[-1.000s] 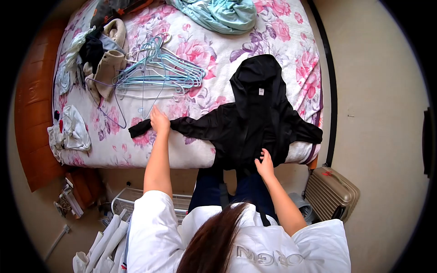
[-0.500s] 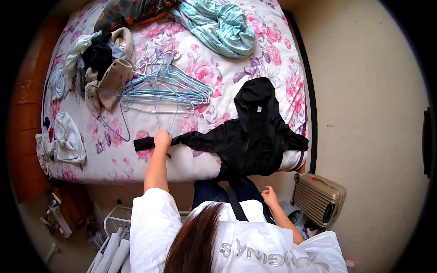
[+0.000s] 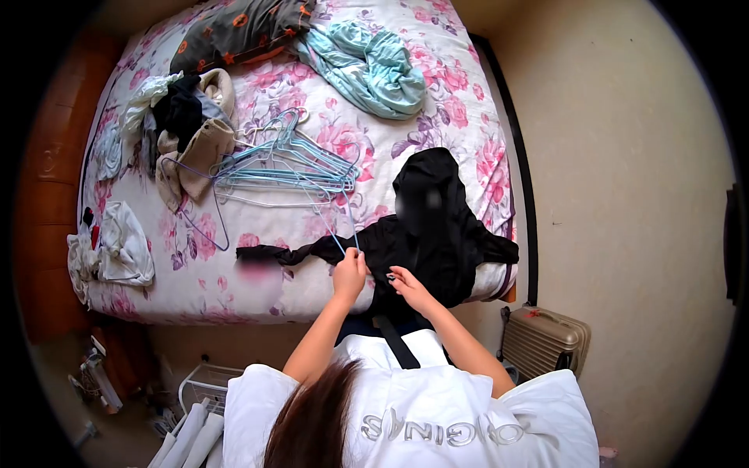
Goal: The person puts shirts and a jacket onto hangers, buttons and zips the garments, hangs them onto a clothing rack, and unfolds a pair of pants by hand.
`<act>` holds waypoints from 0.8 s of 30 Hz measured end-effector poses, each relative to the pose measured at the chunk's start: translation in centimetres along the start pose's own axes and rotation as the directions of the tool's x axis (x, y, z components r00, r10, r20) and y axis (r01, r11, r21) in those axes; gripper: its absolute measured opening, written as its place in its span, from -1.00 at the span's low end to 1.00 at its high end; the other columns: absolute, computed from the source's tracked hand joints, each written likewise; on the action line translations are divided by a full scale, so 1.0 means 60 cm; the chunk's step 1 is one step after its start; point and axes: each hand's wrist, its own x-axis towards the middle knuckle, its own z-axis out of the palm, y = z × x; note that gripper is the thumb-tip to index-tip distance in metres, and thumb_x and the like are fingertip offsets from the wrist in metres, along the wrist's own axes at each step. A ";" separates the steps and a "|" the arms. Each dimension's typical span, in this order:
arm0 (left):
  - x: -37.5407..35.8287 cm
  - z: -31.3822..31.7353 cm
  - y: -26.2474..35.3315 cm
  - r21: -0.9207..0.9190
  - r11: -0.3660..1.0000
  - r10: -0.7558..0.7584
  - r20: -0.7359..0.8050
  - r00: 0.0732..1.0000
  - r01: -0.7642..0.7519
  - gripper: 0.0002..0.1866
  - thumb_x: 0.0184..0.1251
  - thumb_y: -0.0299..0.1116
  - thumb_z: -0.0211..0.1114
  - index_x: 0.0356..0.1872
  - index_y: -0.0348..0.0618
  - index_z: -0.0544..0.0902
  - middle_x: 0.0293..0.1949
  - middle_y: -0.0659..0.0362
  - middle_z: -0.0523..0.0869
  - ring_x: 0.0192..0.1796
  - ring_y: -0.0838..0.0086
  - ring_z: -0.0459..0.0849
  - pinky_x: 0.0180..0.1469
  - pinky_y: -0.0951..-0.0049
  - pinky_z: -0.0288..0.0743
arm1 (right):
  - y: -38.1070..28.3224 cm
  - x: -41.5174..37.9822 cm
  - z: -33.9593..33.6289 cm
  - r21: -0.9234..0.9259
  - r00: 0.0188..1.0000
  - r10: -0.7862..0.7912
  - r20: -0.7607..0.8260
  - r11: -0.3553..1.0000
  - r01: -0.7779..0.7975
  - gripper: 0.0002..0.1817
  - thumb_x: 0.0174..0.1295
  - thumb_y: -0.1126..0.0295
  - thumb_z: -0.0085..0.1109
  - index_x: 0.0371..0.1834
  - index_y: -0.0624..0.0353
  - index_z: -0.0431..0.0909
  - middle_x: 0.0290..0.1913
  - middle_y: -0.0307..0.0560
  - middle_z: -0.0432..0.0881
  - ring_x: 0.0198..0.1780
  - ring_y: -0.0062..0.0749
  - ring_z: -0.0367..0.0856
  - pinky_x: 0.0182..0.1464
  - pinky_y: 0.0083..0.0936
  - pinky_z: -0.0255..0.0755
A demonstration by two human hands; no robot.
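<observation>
My left hand (image 3: 350, 273) is closed around one end of a light blue hanger (image 3: 353, 222), over the near part of the black hooded jacket. The hanger reaches away from me across the bed. Close by on the right, my right hand (image 3: 407, 287) is near the jacket's lower edge, fingers bent; what they hold, if anything, is too small to tell. The black jacket (image 3: 445, 242) lies spread on the floral bed, hood away from me, one sleeve stretched left. Beyond my left hand lies a pile of blue and white hangers (image 3: 289, 168).
Clothes (image 3: 207, 144) are heaped at the bed's upper left, white garments (image 3: 125, 246) at its left edge. A mint cloth (image 3: 382, 78) and a dark pillow (image 3: 238, 35) lie at the far side. A suitcase (image 3: 544, 339) stands on the floor at right.
My left hand has moved right with the hanger, away from the jacket's sleeve. My right hand has risen from beside my body to the jacket's near edge.
</observation>
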 end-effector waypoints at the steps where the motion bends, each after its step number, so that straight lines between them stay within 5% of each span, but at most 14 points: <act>1: -0.020 0.020 0.019 -0.027 0.999 -0.022 0.039 0.999 0.023 -0.87 0.25 -0.35 0.01 -0.37 -0.21 0.40 -0.68 0.05 0.56 -0.65 0.22 0.56 -0.59 0.30 0.35 | -0.019 0.002 0.012 0.011 0.998 0.056 0.015 0.998 -0.056 -0.53 0.25 0.28 -0.06 0.20 0.22 0.16 0.02 -0.11 0.39 0.02 -0.55 0.35 -0.01 -0.66 0.27; 4: -0.079 0.081 0.058 0.021 0.999 0.024 0.106 0.994 -0.026 -0.86 0.24 -0.38 0.00 -0.29 -0.23 0.39 -0.64 0.00 0.56 -0.61 0.17 0.55 -0.56 0.27 0.36 | -0.007 0.025 0.012 -0.005 0.997 -0.072 -0.015 0.997 0.072 -0.61 0.26 0.33 -0.16 0.13 0.24 0.24 -0.10 -0.10 0.46 -0.09 -0.56 0.42 -0.08 -0.66 0.30; 5: -0.091 0.089 0.071 0.006 0.996 -0.084 0.231 0.969 0.085 -0.86 0.21 -0.35 0.02 -0.30 -0.20 0.40 -0.50 -0.14 0.57 -0.42 -0.04 0.55 -0.43 0.06 0.37 | 0.009 0.033 -0.004 -0.066 0.993 -0.039 -0.111 0.997 0.031 -0.68 0.26 0.40 -0.20 0.05 0.26 0.32 -0.22 -0.10 0.51 -0.20 -0.54 0.46 -0.11 -0.65 0.33; 8: -0.102 0.116 0.088 -0.059 0.977 0.211 0.282 0.936 -0.203 -0.82 0.14 -0.41 0.09 -0.23 -0.23 0.42 -0.27 -0.06 0.52 -0.29 0.02 0.55 -0.34 0.17 0.43 | 0.035 0.022 -0.055 -0.047 0.957 -0.116 -0.265 0.993 0.107 -0.75 0.27 0.49 -0.30 -0.10 0.26 0.37 -0.27 -0.11 0.53 -0.19 -0.51 0.49 -0.07 -0.60 0.35; 10: -0.102 0.126 0.112 -0.102 0.967 0.255 0.428 0.867 -0.234 -0.66 0.07 -0.41 0.18 -0.09 -0.22 0.42 -0.14 -0.01 0.44 -0.30 0.09 0.56 -0.28 0.27 0.47 | 0.030 0.001 -0.093 -0.024 0.907 -0.152 -0.392 0.988 0.155 -0.77 0.27 0.50 -0.31 -0.11 0.26 0.36 -0.34 -0.09 0.54 -0.28 -0.53 0.52 -0.15 -0.63 0.39; 12: -0.105 0.150 0.118 -0.074 0.965 0.255 0.472 0.844 -0.251 -0.65 0.07 -0.41 0.19 -0.07 -0.20 0.43 -0.14 0.03 0.45 -0.41 0.32 0.58 -0.31 0.37 0.46 | 0.017 -0.017 -0.137 -0.142 0.844 -0.154 -0.513 0.985 0.093 -0.76 0.24 0.51 -0.27 -0.11 0.29 0.39 -0.33 -0.03 0.55 -0.28 -0.45 0.52 -0.16 -0.57 0.39; 14: -0.096 0.180 0.099 -0.009 0.981 0.172 0.509 0.843 -0.194 -0.65 0.08 -0.38 0.19 -0.06 -0.18 0.43 -0.19 0.04 0.47 -0.40 0.30 0.58 -0.32 0.38 0.46 | 0.030 -0.025 -0.194 -0.614 0.638 -0.535 -0.553 0.780 0.121 -0.74 0.20 0.51 -0.21 -0.10 0.30 0.42 -0.29 0.03 0.56 -0.24 -0.29 0.54 -0.14 -0.50 0.37; 16: -0.082 0.224 0.046 0.183 0.970 0.059 0.470 0.881 -0.162 -0.56 0.03 -0.32 0.22 -0.02 -0.14 0.38 -0.22 0.03 0.50 -0.27 0.20 0.57 -0.25 0.30 0.46 | 0.019 -0.045 -0.243 -0.632 0.580 -0.547 -0.604 0.772 0.070 -0.73 0.17 0.50 -0.15 -0.09 0.29 0.46 -0.20 0.08 0.56 -0.14 -0.16 0.53 -0.08 -0.46 0.35; 18: -0.060 0.259 0.014 0.357 0.932 -0.101 0.412 0.906 -0.059 -0.47 -0.01 -0.26 0.26 0.02 -0.14 0.33 -0.18 0.01 0.49 -0.18 0.15 0.55 -0.19 0.25 0.46 | 0.036 -0.051 -0.295 -0.636 0.540 -0.568 -0.621 0.768 0.076 -0.74 0.18 0.49 -0.13 -0.11 0.30 0.47 -0.24 0.07 0.57 -0.20 -0.24 0.55 -0.13 -0.49 0.36; 20: -0.039 0.296 -0.003 0.427 0.904 -0.171 0.320 0.932 0.020 -0.38 -0.06 -0.23 0.29 0.06 -0.15 0.27 -0.11 0.00 0.45 -0.09 0.13 0.50 -0.15 0.23 0.45 | 0.042 -0.062 -0.338 -0.570 0.567 -0.522 -0.637 0.814 0.110 -0.76 0.18 0.49 -0.09 -0.13 0.31 0.50 -0.32 -0.07 0.59 -0.33 -0.54 0.48 -0.25 -0.64 0.33; 22: -0.013 0.332 -0.010 0.498 0.864 -0.216 0.226 0.950 0.078 -0.28 -0.12 -0.22 0.34 0.10 -0.17 0.21 -0.03 0.05 0.37 -0.01 0.16 0.43 -0.13 0.25 0.46 | 0.040 -0.072 -0.373 -0.508 0.601 -0.474 -0.643 0.852 0.128 -0.77 0.19 0.47 -0.07 -0.13 0.24 0.51 -0.56 -0.18 0.47 -0.60 -0.62 0.32 -0.54 -0.64 0.19; 23: 0.000 0.350 -0.017 0.530 0.841 -0.232 0.173 0.957 0.108 -0.28 -0.13 -0.22 0.35 0.09 -0.18 0.21 -0.04 0.05 0.37 -0.02 0.16 0.43 -0.14 0.24 0.46 | 0.062 -0.067 -0.401 -0.464 0.618 -0.477 -0.625 0.864 0.198 -0.78 0.20 0.46 -0.07 -0.14 0.24 0.52 -0.64 -0.34 0.34 -0.64 -0.76 0.08 -0.62 -0.70 -0.02; 24: 0.012 0.363 -0.020 0.562 0.816 -0.245 0.122 0.962 0.136 -0.28 -0.14 -0.22 0.36 0.08 -0.19 0.21 -0.05 0.05 0.36 -0.03 0.16 0.43 -0.15 0.24 0.47 | 0.083 -0.069 -0.433 -0.417 0.685 -0.424 -0.592 0.889 0.190 -0.78 0.22 0.45 -0.08 -0.14 0.22 0.52 -0.67 -0.41 0.27 -0.66 -0.78 0.07 -0.63 -0.73 -0.04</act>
